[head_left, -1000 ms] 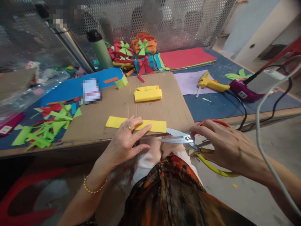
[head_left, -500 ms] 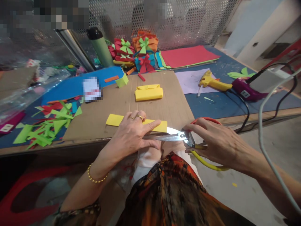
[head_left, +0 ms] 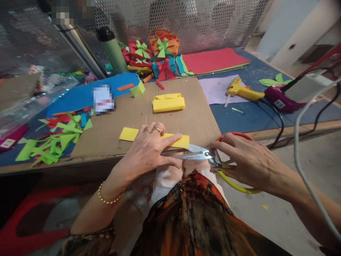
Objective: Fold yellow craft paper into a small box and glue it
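Note:
My left hand (head_left: 150,145) presses a yellow paper strip (head_left: 128,134) onto a brown cardboard sheet (head_left: 106,142) near the table's front edge. Its index finger stretches along the strip, while the thumb is spread below. My right hand (head_left: 247,160) grips scissors (head_left: 195,155) with one red and one yellow handle. Their blades are parted and point left. The upper blade reaches the strip's right end; the lower one runs between my left thumb and index finger. Part of the strip is hidden under my left hand. Farther back on the cardboard lies a folded yellow paper piece (head_left: 168,105).
Green and red paper scraps (head_left: 60,137) are heaped at left. A yellow glue gun (head_left: 243,90) lies on a lilac sheet (head_left: 210,89) at right, near a purple power strip (head_left: 278,97) and cables. Coloured paper sheets (head_left: 213,61), bow-trimmed paper pieces (head_left: 163,67) and a green bottle (head_left: 115,53) stand behind.
My view has shifted slightly. Both hands, the yellow paper strip and the scissors keep nearly the same places; the blades stay parted.

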